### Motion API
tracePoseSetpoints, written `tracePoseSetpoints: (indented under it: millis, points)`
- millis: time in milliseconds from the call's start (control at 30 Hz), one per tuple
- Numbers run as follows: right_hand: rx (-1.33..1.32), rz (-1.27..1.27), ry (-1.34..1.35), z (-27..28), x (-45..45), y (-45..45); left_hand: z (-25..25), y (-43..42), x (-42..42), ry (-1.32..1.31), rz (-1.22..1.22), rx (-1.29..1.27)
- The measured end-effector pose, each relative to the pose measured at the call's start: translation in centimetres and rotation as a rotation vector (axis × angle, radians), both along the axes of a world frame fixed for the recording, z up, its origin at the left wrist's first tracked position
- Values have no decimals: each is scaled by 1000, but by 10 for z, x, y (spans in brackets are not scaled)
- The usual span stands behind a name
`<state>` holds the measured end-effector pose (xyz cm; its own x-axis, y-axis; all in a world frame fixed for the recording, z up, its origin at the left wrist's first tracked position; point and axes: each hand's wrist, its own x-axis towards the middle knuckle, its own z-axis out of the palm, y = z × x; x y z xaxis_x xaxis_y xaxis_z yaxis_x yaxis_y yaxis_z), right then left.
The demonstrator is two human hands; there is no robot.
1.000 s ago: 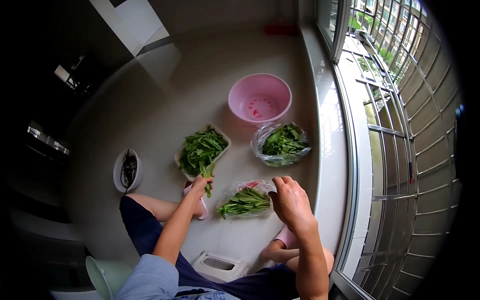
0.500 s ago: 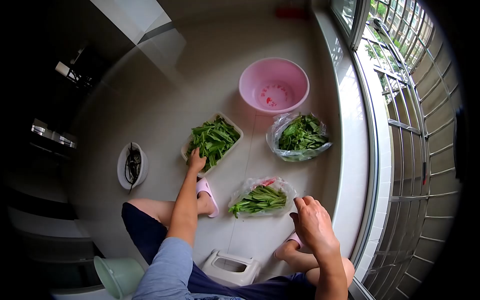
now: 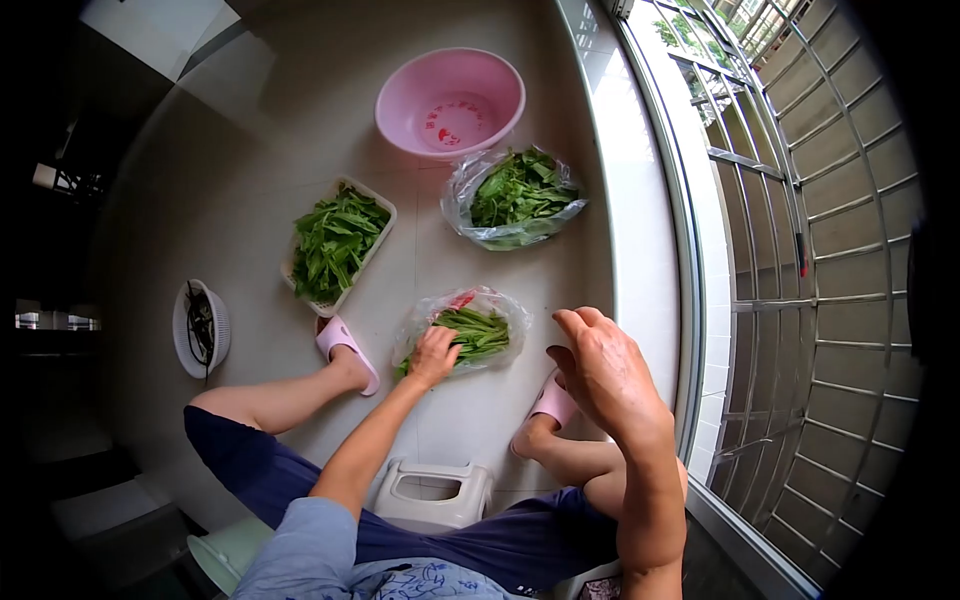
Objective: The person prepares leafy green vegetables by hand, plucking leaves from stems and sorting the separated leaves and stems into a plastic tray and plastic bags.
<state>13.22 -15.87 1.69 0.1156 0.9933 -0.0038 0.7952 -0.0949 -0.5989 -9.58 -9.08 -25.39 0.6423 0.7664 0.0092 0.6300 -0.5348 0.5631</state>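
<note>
My left hand point(image 3: 434, 357) rests on the green stems point(image 3: 478, 334) lying in an open clear plastic bag point(image 3: 515, 318) on the floor. Its fingers are bent over the stems; whether they grip any is unclear. My right hand point(image 3: 607, 372) is raised to the right of that bag, fingers curled, thumb and fingertips a little apart, with nothing visible between them. Loose leafy greens point(image 3: 335, 240) fill a cream rectangular basket point(image 3: 383, 205) at the left. Another clear bag point(image 3: 500, 237) of leafy greens point(image 3: 525, 187) sits further back.
A pink basin point(image 3: 452, 100) stands behind the bags. At the left is a white basket point(image 3: 222, 330) with dark strands. A grey-white plastic stool point(image 3: 435, 494) stands between my legs, and a pale green bucket point(image 3: 225, 550) is lower left. Barred windows line the right side.
My left hand has moved from the cream basket's greens to the stems in the near bag; the bunch it held earlier is no longer in it. My right hand stays raised. The view has shifted.
</note>
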Motion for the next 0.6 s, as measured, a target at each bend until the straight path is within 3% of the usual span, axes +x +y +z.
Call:
tracePoseSetpoints:
  millis: [167, 267, 367, 500, 600]
  points:
    - [-7, 1, 0, -4, 4, -6, -50, -4, 39, 80, 0, -27]
    - [-58, -25, -16, -1, 5, -6, -56, 8, 61, 115, -39, 6]
    - [-53, -9, -4, 0, 5, -7, -62, 20, 74, 414, -74, -23]
    - [-49, -22, -4, -1, 8, -10, -68, 17, 75, 484, -74, 31]
    - [-35, -13, 13, -2, 11, -14, -60, 11, 77, 538, -106, -65]
